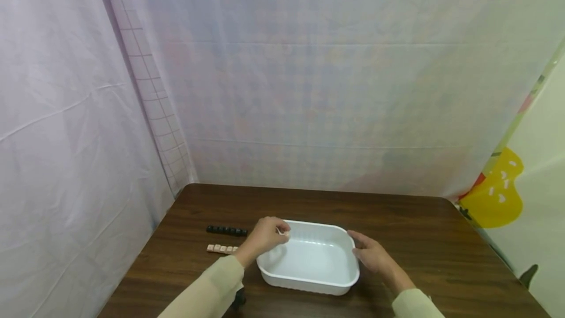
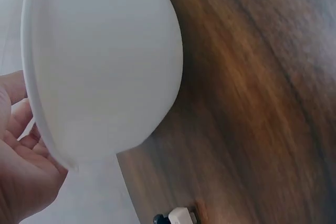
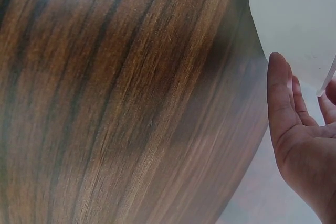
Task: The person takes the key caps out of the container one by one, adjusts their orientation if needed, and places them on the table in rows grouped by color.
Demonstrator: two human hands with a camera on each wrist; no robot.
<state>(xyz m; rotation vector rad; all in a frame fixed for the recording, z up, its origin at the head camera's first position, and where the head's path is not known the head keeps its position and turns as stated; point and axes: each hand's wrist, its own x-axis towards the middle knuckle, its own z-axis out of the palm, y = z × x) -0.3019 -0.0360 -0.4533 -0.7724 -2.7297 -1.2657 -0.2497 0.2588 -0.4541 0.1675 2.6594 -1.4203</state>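
Note:
A white plastic tub (image 1: 309, 284) stands on the dark wooden table (image 1: 419, 229), close to the front edge. My left hand (image 1: 267, 237) is at the tub's far left corner, with curled fingers and thumb pinching the rim. In the left wrist view the tub's wall (image 2: 105, 61) fills the frame beside that hand (image 2: 21, 166). My right hand (image 1: 371, 254) rests against the right rim with relaxed fingers. The right wrist view shows its straight thumb (image 3: 281, 98) next to the tub (image 3: 294, 19). The tub looks empty.
Left of the tub lie a row of small black caps (image 1: 227, 230) and a row of beige ones (image 1: 222, 248). Pale cloth curtains close off the table at the back and on both sides. A small dark object (image 1: 238, 301) sits under my left sleeve.

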